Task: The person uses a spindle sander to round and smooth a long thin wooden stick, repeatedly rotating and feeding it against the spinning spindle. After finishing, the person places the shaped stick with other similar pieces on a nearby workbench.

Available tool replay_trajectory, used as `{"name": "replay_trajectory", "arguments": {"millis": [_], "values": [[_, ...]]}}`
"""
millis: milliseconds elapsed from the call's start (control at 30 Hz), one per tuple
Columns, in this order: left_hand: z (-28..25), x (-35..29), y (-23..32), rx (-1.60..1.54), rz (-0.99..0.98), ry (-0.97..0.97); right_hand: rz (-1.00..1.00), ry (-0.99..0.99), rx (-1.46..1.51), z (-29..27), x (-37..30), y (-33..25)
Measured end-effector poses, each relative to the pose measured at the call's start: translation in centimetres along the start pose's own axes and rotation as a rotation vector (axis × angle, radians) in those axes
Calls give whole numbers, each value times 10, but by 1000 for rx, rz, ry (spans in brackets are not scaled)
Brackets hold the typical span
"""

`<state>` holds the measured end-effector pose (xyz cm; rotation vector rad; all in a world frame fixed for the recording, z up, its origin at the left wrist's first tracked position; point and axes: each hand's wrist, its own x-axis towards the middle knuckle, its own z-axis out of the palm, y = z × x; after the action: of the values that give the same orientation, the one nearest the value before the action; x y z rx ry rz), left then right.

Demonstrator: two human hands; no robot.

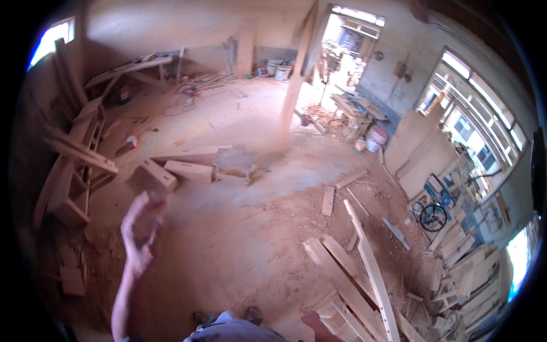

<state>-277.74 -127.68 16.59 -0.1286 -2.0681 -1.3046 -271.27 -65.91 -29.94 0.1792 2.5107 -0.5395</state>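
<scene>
My left hand [139,233] is raised over the dusty floor on the left, smeared a little by motion. Its fingers are curved and apart from the thumb, and nothing shows between them. Low in the picture, my right hand [312,320] hangs beside a stack of wooden beams [336,267]; its fingers are too unclear to make out, and I cannot tell whether it touches the wood. A long pale wooden strip [369,262] with small holes near one end lies across those beams. Beyond my left hand, slotted timber blocks [191,170] lie by a low stool [234,162].
A long wooden bench [65,182] runs along the left wall. Offcuts [329,200] and shavings litter the floor at right. Stacked boards [470,279] and a black handwheel [433,217] stand by the right wall. An upright post [292,102] stands before the doorway.
</scene>
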Motion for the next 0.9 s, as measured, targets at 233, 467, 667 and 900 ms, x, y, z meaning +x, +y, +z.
{"name": "replay_trajectory", "arguments": {"millis": [233, 467, 667, 900], "values": [[-16, -446, -216, 1311, -255, -456, -4, -63, -61, -93, 115, 87], [-28, -526, -112, 593, -1783, -296, 97, 734, -147, -382, 185, 66], [-21, -433, -79, 114, -1699, 264, -273, 692, -146, -323, 191, -248], [-73, -445, -145, 142, -1350, 264, -604, 329, -313, -151, 143, -446]]}}
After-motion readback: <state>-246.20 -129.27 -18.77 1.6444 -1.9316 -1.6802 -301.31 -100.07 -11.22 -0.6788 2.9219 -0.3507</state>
